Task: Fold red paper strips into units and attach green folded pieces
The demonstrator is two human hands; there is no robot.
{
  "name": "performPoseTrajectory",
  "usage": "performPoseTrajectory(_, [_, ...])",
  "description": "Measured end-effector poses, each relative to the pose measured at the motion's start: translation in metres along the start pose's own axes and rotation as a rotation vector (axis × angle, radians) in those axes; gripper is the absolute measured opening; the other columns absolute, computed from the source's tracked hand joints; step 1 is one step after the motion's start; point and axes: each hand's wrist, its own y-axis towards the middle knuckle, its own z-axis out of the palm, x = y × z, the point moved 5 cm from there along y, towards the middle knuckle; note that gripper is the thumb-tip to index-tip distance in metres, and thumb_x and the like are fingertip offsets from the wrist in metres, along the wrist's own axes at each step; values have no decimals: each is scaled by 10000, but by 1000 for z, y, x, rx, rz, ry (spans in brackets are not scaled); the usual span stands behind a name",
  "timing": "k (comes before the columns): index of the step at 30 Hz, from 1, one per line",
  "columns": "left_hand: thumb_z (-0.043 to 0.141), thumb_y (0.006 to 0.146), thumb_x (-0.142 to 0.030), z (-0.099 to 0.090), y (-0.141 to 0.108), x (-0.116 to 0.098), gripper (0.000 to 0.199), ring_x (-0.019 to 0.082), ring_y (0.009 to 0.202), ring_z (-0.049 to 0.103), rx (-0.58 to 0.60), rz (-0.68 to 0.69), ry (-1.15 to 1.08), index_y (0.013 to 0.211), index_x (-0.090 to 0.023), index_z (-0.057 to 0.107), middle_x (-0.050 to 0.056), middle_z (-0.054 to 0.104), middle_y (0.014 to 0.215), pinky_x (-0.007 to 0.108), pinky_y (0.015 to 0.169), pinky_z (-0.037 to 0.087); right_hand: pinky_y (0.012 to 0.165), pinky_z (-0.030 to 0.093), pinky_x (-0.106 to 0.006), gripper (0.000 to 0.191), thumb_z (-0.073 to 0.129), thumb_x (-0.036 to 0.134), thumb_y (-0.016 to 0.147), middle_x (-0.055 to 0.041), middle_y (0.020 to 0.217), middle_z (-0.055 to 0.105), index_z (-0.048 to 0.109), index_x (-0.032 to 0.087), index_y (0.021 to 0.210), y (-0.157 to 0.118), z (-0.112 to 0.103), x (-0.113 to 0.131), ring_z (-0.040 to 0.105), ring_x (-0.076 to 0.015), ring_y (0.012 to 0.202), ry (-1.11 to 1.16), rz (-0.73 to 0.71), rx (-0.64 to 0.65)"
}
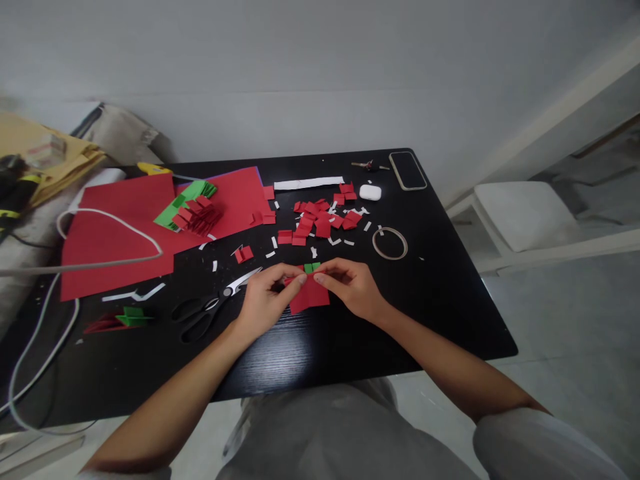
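Near the front middle of the black table, a folded red paper piece (pixel 310 295) is held between my two hands, with a small green paper piece (pixel 312 267) at its top edge. My left hand (pixel 273 297) pinches its left side, thumb and index finger together. The right side is pinched by my right hand (pixel 353 287). Black-handled scissors (pixel 210 305) lie just left of my left hand, their blades pointing at it. Beyond my hands is a scatter of small folded red pieces (pixel 323 228) mixed with white paper scraps.
Large red sheets (pixel 115 253) lie at the left under a green and red folded bundle (pixel 193 207). A white cable (pixel 115 267) loops over the left side. A phone (pixel 407 171), a white case (pixel 370 193), keys (pixel 370 165) and a tape ring (pixel 390 244) lie at the right.
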Motion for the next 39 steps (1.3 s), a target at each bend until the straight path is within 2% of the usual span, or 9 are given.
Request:
performPoseTrajectory(15, [714, 895, -297, 2, 0, -1, 122, 128, 656, 659, 3, -42, -27, 852, -193, 760, 5, 770, 772, 231, 624, 511, 769, 571, -299, 152, 786, 365, 865, -19, 851, 772, 772, 214, 878, 1, 1, 2, 708, -163, 795, -18, -29, 24])
performPoseTrajectory(21, [703, 914, -297, 6, -4, 1, 126, 138, 694, 676, 19, -10, -15, 873, -196, 766, 16, 776, 808, 241, 643, 518, 745, 570, -303, 172, 779, 382, 869, -16, 838, 770, 773, 212, 895, 0, 3, 0, 698, -162, 762, -53, -39, 63])
performPoseTrajectory(27, [694, 927, -308, 6, -4, 3, 136, 138, 687, 667, 18, -20, -3, 883, -199, 763, 17, 776, 815, 245, 647, 519, 752, 576, -308, 159, 777, 375, 873, -19, 845, 778, 781, 218, 898, 0, 3, 3, 706, -165, 766, -68, -54, 48])
performPoseTrajectory(39, [687, 923, -311, 3, -3, 1, 149, 126, 651, 640, -9, -41, -11, 862, -191, 752, 7, 758, 776, 227, 615, 497, 747, 595, -309, 200, 827, 411, 831, -27, 838, 803, 800, 216, 864, 2, -3, 2, 733, -174, 762, -19, 20, 20])
